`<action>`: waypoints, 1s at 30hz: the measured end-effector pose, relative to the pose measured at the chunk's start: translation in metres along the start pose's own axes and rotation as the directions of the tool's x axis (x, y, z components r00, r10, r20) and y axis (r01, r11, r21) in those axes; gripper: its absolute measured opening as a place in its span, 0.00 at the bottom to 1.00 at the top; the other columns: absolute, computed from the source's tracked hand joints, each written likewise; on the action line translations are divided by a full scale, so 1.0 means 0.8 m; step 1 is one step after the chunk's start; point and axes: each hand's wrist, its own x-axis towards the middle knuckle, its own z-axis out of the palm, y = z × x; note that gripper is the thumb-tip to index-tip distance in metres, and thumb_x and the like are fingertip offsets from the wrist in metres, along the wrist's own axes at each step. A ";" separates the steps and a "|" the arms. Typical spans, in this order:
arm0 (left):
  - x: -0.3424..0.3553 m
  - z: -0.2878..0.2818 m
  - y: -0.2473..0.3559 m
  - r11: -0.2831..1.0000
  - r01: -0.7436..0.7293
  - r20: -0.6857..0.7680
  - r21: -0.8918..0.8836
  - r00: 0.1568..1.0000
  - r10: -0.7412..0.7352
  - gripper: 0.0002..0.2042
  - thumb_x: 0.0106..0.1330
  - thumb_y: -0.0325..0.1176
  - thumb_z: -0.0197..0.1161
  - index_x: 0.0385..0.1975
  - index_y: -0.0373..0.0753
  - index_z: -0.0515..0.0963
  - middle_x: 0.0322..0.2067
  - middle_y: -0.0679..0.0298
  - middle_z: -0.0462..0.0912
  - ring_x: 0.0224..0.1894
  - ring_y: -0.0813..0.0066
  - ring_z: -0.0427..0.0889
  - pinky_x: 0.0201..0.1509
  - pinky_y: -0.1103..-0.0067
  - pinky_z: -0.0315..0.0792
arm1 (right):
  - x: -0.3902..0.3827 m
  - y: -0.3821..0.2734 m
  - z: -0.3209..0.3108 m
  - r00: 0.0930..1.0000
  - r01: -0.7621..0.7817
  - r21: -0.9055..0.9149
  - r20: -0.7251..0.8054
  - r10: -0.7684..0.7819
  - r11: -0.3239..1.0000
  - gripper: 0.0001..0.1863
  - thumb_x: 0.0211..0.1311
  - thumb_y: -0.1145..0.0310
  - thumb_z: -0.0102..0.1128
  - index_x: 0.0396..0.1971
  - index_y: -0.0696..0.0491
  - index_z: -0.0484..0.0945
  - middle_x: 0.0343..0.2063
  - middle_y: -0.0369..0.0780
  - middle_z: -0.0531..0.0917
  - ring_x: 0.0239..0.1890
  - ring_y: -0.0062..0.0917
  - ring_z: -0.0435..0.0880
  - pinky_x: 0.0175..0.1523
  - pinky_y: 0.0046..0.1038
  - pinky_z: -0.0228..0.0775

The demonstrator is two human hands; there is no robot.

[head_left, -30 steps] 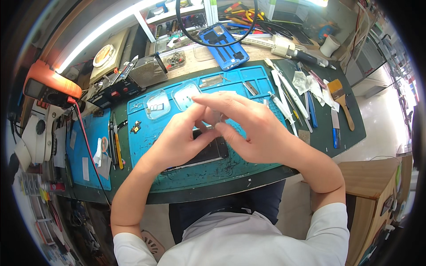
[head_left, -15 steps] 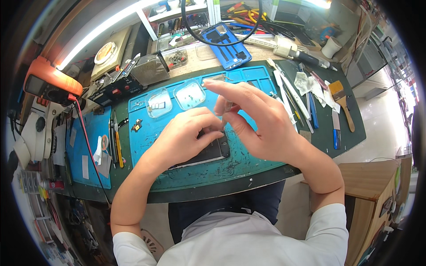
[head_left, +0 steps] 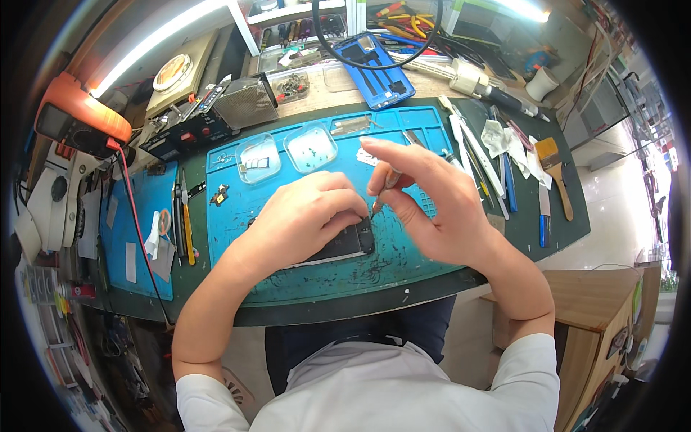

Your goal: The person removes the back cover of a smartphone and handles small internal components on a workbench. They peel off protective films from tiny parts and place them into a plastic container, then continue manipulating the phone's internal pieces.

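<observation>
A dark, opened phone point(head_left: 338, 246) lies on the blue work mat, partly hidden by my left hand point(head_left: 306, 216). The fingers of that hand are curled and drawn together over the phone's far right corner; what they pinch, if anything, is hidden. My right hand point(head_left: 443, 198) grips a small screwdriver point(head_left: 389, 181) between thumb and fingers, its forefinger stretched over the top. The driver slants down, and its tip point(head_left: 373, 212) is beside the left fingertips at that corner. Beyond the hands sit two clear trays, one with small bits point(head_left: 311, 149), the other with little dark-framed pieces point(head_left: 257, 162).
At the back lies a blue phone housing point(head_left: 371, 72) under a black ring point(head_left: 317, 29). An orange multimeter point(head_left: 83, 119) and a black box device point(head_left: 194, 137) stand left. On the right are a brush point(head_left: 554, 173), tweezers-like tools, a blue-handled blade point(head_left: 545, 227) and crumpled tissue point(head_left: 497, 137).
Both hands stay over the phone's corner. The right hand has shifted slightly right and down, and the screwdriver shows more clearly. The whole view has tilted a little.
</observation>
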 end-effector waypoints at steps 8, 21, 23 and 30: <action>0.001 -0.004 0.006 0.998 -0.004 0.025 0.063 1.000 0.003 0.05 0.65 0.28 0.73 0.39 0.40 0.87 0.40 0.64 0.86 0.43 0.61 0.86 0.48 0.69 0.81 | 0.001 0.002 -0.003 0.998 0.000 -0.015 -0.062 -0.001 1.000 0.32 0.64 0.87 0.63 0.69 0.53 0.77 0.38 0.40 0.84 0.40 0.31 0.85 0.46 0.31 0.81; 0.006 -0.009 0.018 0.977 -0.019 0.079 0.213 0.997 0.002 0.03 0.67 0.31 0.70 0.37 0.42 0.86 0.38 0.64 0.86 0.44 0.60 0.87 0.46 0.66 0.82 | -0.002 0.002 -0.003 1.000 0.017 0.034 -0.027 -0.016 0.999 0.32 0.63 0.87 0.63 0.69 0.54 0.77 0.39 0.40 0.85 0.40 0.30 0.86 0.46 0.31 0.84; 0.012 -0.012 0.019 0.971 -0.028 0.120 0.236 0.993 -0.001 0.03 0.67 0.32 0.70 0.36 0.42 0.86 0.37 0.62 0.85 0.44 0.58 0.87 0.45 0.64 0.81 | -0.001 0.002 -0.004 0.999 0.049 0.025 -0.006 -0.049 0.998 0.32 0.65 0.88 0.61 0.70 0.56 0.77 0.37 0.41 0.86 0.40 0.27 0.87 0.46 0.30 0.85; 0.043 -0.027 0.022 0.959 -0.082 0.339 0.273 0.940 -0.017 0.08 0.67 0.33 0.69 0.37 0.35 0.83 0.35 0.52 0.85 0.39 0.48 0.86 0.44 0.59 0.81 | -0.001 0.004 -0.004 0.999 0.037 0.068 -0.015 -0.036 0.997 0.32 0.64 0.88 0.62 0.69 0.55 0.78 0.39 0.41 0.86 0.40 0.29 0.87 0.47 0.30 0.84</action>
